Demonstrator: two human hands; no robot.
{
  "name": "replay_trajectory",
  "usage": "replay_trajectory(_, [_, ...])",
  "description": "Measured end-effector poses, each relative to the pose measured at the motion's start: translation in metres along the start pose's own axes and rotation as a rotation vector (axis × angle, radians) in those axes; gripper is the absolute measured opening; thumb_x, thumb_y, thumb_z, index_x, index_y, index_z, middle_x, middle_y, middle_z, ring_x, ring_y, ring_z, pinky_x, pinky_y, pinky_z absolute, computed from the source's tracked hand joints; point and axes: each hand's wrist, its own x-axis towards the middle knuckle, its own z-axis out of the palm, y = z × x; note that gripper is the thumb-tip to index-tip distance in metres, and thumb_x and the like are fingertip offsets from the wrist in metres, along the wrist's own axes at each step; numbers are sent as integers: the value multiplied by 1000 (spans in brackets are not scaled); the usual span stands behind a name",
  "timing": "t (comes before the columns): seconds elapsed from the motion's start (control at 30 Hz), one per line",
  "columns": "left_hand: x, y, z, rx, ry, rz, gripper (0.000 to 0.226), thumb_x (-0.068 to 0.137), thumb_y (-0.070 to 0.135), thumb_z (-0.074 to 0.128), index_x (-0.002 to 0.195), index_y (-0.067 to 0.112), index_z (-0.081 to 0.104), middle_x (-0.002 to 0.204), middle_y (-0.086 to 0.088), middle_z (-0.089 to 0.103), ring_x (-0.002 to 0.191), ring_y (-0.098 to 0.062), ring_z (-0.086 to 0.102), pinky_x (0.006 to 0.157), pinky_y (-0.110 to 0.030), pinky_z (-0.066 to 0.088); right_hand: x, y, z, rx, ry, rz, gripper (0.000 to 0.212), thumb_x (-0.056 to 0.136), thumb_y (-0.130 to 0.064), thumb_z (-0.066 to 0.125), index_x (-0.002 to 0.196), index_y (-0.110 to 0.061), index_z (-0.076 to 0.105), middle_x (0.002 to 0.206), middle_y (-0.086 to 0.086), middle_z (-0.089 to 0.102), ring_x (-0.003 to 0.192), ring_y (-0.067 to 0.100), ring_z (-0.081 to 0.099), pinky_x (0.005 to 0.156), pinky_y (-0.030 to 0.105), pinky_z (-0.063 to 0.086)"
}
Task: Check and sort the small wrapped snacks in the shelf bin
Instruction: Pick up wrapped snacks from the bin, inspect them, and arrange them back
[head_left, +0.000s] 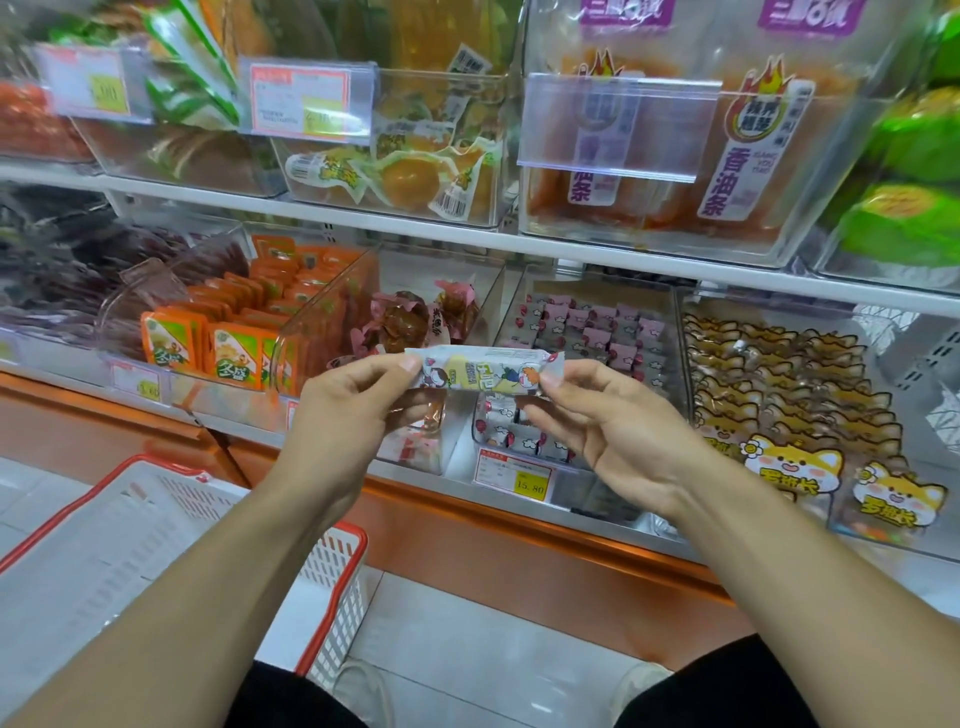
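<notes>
— What's closest?
— A white basket (156, 540) with a red rim, low on the left.
— And the hands?
— Left hand (343, 415) and right hand (618, 426) each pinch one end of a snack bar (483, 370), level, above the shelf's front edge.
— Behind it?
— A clear bin (592, 332) of small pink-wrapped snacks.

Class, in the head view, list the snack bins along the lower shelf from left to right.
Dark purple packs → orange packets → brown wrapped snacks → pink-and-grey small snacks → cartoon dog packs.

White shelves (467, 236) stand above pale tiled floor (467, 634).
</notes>
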Motion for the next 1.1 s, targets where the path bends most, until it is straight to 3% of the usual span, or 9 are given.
replay_trajectory(0.07, [1, 3, -3, -9, -24, 1, 17, 98, 16, 63, 105, 11, 78, 101, -8, 78, 85, -16, 70, 74, -21, 58, -3, 0, 1, -141, -93, -91, 11, 73, -6, 78, 80, -11, 72, 104, 13, 76, 99, 29, 74, 75, 28, 63])
replay_trajectory(0.23, [1, 6, -1, -146, -99, -140, 38, 102, -4, 41, 111, 11, 75, 104, -11, 78, 91, -18, 76, 75, -26, 61, -5, 7, -6, -1165, -196, -732, 22, 76, -6, 85, 73, -27, 78, 92, -14, 73, 90, 6, 69, 76, 25, 57])
replay_trajectory(0.4, [1, 5, -2, -219, -136, -161, 40, 96, -16, 36, 108, 2, 70, 106, -16, 77, 98, -26, 75, 73, -29, 61, -1, 12, -8, -1501, -70, -776, 15, 78, -20, 86, 76, -31, 76, 97, -19, 71, 94, 4, 66, 79, 37, 57])
replay_trajectory(0.57, [0, 3, -3, -188, -132, -151, 34, 96, -15, 42, 107, 3, 68, 103, -15, 77, 94, -25, 76, 72, -27, 61, 1, 8, -9, -1458, -78, -693, 18, 80, -18, 84, 73, -32, 75, 99, -19, 70, 96, 4, 65, 80, 41, 57])
replay_trajectory(0.7, [-1, 1, -4, 4, -114, -96, 25, 98, 1, 57, 111, 16, 71, 102, -6, 78, 94, -22, 76, 74, -28, 62, 0, 3, -6, -1082, -127, -481, 18, 76, -15, 85, 71, -29, 75, 106, -20, 72, 100, 1, 68, 84, 34, 59])
replay_trajectory(0.83, [-7, -4, -1, 244, -135, 23, 16, 97, 20, 66, 112, 19, 70, 97, -8, 78, 86, -21, 76, 76, -31, 63, -1, -1, -1, -528, -148, -361, 10, 73, -21, 81, 72, -21, 71, 107, 8, 76, 101, 22, 73, 80, 33, 62])
replay_trajectory(0.9, [-8, -6, 2, 315, -116, 59, 14, 97, 21, 66, 105, 11, 70, 83, -9, 75, 71, -18, 72, 66, -27, 61, -1, -4, -2, -401, -123, -267, 14, 75, -24, 78, 77, -15, 68, 101, 21, 74, 92, 30, 73, 75, 34, 62])
replay_trajectory(1.03, [-6, -8, 6, 366, -115, -47, 30, 102, 25, 57, 86, 0, 63, 60, -1, 58, 55, -14, 54, 54, -20, 49, -1, -8, -1, -296, -92, 29, 29, 86, -29, 69, 97, -3, 64, 88, 19, 73, 73, 25, 72, 60, 31, 61])
replay_trajectory(1.1, [-5, -8, 10, 264, -139, -156, 27, 104, 20, 52, 85, 5, 63, 56, 0, 55, 52, -15, 50, 50, -21, 46, -1, -10, -3, -178, -61, 179, 23, 95, -25, 61, 79, -8, 61, 75, 16, 71, 69, 26, 73, 58, 32, 60])
